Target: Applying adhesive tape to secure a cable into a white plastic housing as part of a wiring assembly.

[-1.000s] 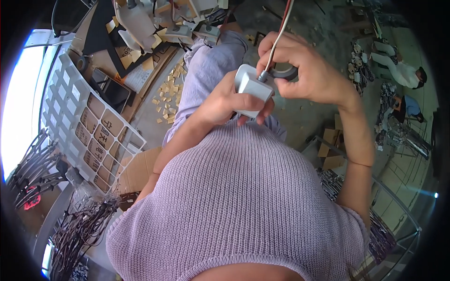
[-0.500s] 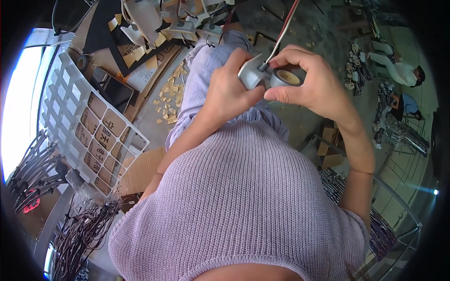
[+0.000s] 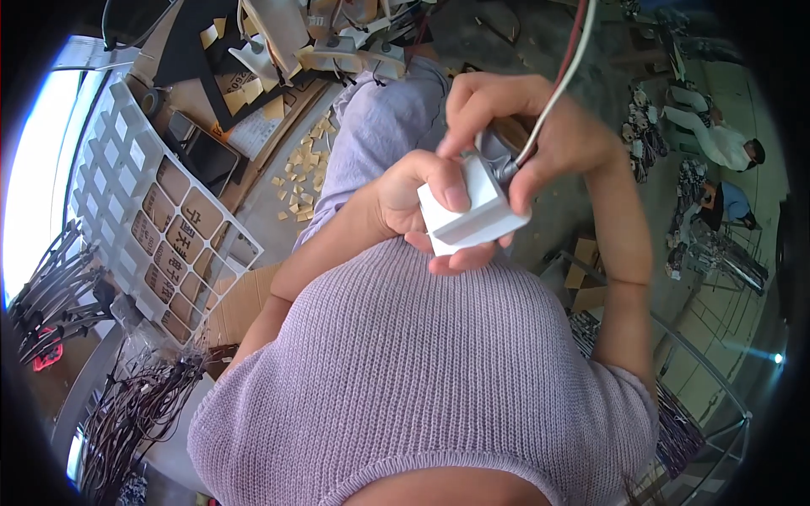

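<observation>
My left hand [image 3: 405, 190] is closed around a white block-shaped plastic housing [image 3: 481, 202], thumb on its top face and fingers beneath. A red and a white wire [image 3: 563, 80] run up from the housing's right side, past my right hand [image 3: 578, 131]. That hand is curled round a roll of tape [image 3: 512, 132], mostly hidden by the fingers, with its brownish core showing. Greyish tape [image 3: 501, 162] sits at the wire's exit, between the housing and my right fingers. My right index finger reaches over to the housing's upper edge.
White wired housings [image 3: 337, 55] crowd the workbench ahead. Left are a dark rectangular case [image 3: 205, 160], a white grid sheet [image 3: 181, 223] and bundled cables [image 3: 148, 413]. Small tan squares [image 3: 308, 164] litter the floor. Two people [image 3: 717, 143] sit far right beside cable piles.
The housing has been turned over and brought closer to my body, its flat white faces now upward. My right hand has moved round the wire side, and the wires have swung right.
</observation>
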Motion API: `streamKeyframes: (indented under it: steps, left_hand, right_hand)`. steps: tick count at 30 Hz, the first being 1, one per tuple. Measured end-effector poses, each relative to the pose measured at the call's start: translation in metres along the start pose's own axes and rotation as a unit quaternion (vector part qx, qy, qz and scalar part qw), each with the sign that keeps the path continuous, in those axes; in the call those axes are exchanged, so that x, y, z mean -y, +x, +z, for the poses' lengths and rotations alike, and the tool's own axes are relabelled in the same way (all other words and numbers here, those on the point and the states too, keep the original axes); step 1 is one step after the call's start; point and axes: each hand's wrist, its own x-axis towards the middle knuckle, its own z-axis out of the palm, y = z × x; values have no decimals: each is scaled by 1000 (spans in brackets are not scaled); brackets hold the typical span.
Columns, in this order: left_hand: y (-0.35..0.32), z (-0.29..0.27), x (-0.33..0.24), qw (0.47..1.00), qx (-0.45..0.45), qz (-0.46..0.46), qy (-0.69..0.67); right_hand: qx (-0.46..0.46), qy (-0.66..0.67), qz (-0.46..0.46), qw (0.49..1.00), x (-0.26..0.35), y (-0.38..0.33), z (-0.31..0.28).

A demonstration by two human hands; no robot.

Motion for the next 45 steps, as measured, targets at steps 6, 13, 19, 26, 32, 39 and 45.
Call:
streamKeyframes:
  steps: [6, 13, 19, 26, 32, 39, 45]
  left_hand:
    - [-3, 2, -7, 1000, -5, 25, -18]
    - [13, 17, -15, 650, -490, 172, 555]
    - [11, 19, -16, 580, -487, 195, 623]
    - [7, 23, -7, 918, -224, 55, 324]
    - [2, 33, -13, 773, -409, 137, 466]
    - [9, 16, -4, 314, -506, 143, 791]
    - [8, 39, 0, 798, -372, 115, 461]
  right_hand:
    - [-48, 12, 66, 997, 3, -16, -16]
    - [-292, -16, 283, 913, 12, -38, 17]
    - [-303, 138, 140, 933, 43, -55, 22]
    - [-80, -22, 50, 995, 3, -31, -3]
    - [-118, -211, 81, 967, 13, -37, -13]
    - [-292, 262, 90, 915, 39, -41, 40]
    - [-240, -126, 31, 962, 14, -31, 6]
